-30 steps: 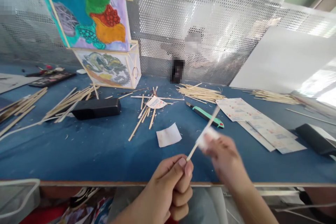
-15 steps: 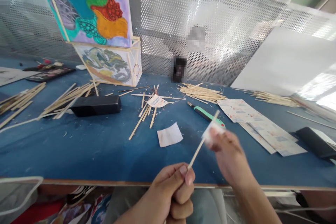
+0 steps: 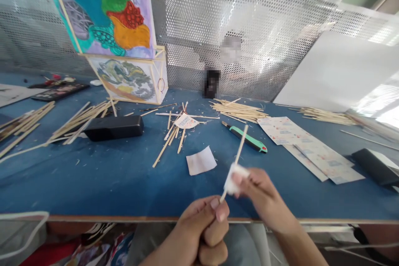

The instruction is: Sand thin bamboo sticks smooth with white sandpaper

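Note:
Near the table's front edge, my left hand [image 3: 207,226] is closed round the lower end of a thin wooden stick [image 3: 241,145], which slants up and away. A folded white piece of sandpaper [image 3: 235,178] is pinched in my right hand [image 3: 257,189] and wrapped against the stick's lower part, just above my left fingers. The stick's upper end stands free. Behind it lies a green and black utility knife [image 3: 245,136]. Left of the stick, a loose white square of the same sort of paper [image 3: 201,161] rests flat on the table.
Bundles of thin sticks [image 3: 238,110] lie across the blue table [image 3: 124,187]. Printed sheets [image 3: 311,149] are at right, beside a black case [image 3: 377,166]. Another black case [image 3: 114,126] sits left, before a painted paper lantern [image 3: 127,79]. A perforated metal screen [image 3: 264,29] stands behind.
My right hand has slid the folded sandpaper down along the stick, from near its upper end toward my left hand. The stick has tipped slightly more upright.

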A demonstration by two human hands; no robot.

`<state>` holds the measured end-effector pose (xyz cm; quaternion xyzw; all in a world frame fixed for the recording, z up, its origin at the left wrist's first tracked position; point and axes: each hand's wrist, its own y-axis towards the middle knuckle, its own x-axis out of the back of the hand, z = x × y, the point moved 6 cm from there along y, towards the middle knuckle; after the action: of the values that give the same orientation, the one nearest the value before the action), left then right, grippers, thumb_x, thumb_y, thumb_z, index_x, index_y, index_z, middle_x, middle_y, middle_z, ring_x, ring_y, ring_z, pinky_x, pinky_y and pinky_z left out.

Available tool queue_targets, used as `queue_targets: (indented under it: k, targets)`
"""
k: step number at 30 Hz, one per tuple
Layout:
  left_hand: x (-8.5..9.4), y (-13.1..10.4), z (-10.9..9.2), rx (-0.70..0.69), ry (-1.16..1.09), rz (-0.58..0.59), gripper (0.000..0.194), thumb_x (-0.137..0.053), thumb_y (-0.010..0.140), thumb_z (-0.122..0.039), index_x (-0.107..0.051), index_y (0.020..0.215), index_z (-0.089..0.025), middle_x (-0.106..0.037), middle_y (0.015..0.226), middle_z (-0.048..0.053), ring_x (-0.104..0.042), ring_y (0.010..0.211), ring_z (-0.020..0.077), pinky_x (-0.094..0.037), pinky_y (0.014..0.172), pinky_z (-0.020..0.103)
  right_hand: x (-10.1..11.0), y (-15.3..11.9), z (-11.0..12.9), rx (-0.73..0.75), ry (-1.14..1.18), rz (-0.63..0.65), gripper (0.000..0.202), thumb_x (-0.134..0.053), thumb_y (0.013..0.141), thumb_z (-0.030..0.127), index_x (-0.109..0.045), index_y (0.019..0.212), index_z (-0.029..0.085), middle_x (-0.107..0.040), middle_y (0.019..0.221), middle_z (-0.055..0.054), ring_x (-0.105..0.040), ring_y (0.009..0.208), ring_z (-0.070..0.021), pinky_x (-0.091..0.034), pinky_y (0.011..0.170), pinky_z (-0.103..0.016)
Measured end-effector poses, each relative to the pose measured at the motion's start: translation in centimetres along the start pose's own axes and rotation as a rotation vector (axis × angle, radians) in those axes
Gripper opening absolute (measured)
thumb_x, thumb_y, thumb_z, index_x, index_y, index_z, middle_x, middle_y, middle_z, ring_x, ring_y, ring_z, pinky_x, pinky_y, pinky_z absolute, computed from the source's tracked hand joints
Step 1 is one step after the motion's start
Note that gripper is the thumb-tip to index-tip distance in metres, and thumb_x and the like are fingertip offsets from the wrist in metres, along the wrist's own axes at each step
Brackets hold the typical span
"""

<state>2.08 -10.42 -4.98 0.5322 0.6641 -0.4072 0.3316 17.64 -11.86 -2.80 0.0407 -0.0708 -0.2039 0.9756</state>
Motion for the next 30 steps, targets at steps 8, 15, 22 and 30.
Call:
queue_targets:
  k: [8, 15, 22, 30]
  targets:
    - [0.8, 0.7, -0.2, -0.148, 0.527, -0.283, 0.055, -0.058, 0.094, -0.075, -0.053, 0.089, -0.021, -0.028, 0.056, -0.012, -0.014, 0.043, 0.0042, -0.015, 0.038, 0.016, 1.4, -0.1, -0.4, 0.021, -0.019, -0.145, 0.05, -0.065, 0.098, 0.058, -0.065, 0.065, 0.019, -0.049, 0.059, 0.001, -0.041, 0.058, -0.0121, -0.03, 0.056, -0.029]
    - [0.0, 0.3, -1.6, -0.214, 0.697, -0.322, 0.055, -0.044, 0.102, -0.073, -0.053, 0.087, -0.021, -0.024, 0.058, -0.011, -0.021, 0.048, 0.0076, -0.019, 0.044, 0.022, 0.4, -0.1, 0.5, -0.02, -0.012, 0.017, 0.053, -0.079, 0.083, 0.063, -0.064, 0.059, 0.019, -0.054, 0.056, -0.001, -0.043, 0.054, -0.0129, -0.033, 0.053, -0.029]
    - [0.2, -0.1, -2.1, -0.236, 0.668, -0.305, 0.056, -0.047, 0.099, -0.076, -0.051, 0.086, -0.021, -0.024, 0.059, -0.011, -0.018, 0.05, 0.0083, -0.015, 0.046, 0.025, 0.1, 0.6, 0.7, -0.004, -0.006, -0.001, 0.054, -0.075, 0.087, 0.064, -0.067, 0.058, 0.019, -0.057, 0.055, -0.002, -0.047, 0.052, -0.0132, -0.034, 0.053, -0.029]
    - [0.8, -0.4, -2.5, -0.212, 0.774, -0.272, 0.05, -0.038, 0.107, -0.066, -0.057, 0.099, -0.02, -0.027, 0.062, -0.009, -0.022, 0.053, 0.0096, -0.018, 0.05, 0.028, 0.5, 1.1, -0.1, 0.036, 0.01, -0.115, 0.056, -0.069, 0.092, 0.064, -0.063, 0.058, 0.02, -0.053, 0.053, 0.0, -0.041, 0.052, -0.0118, -0.03, 0.051, -0.028]
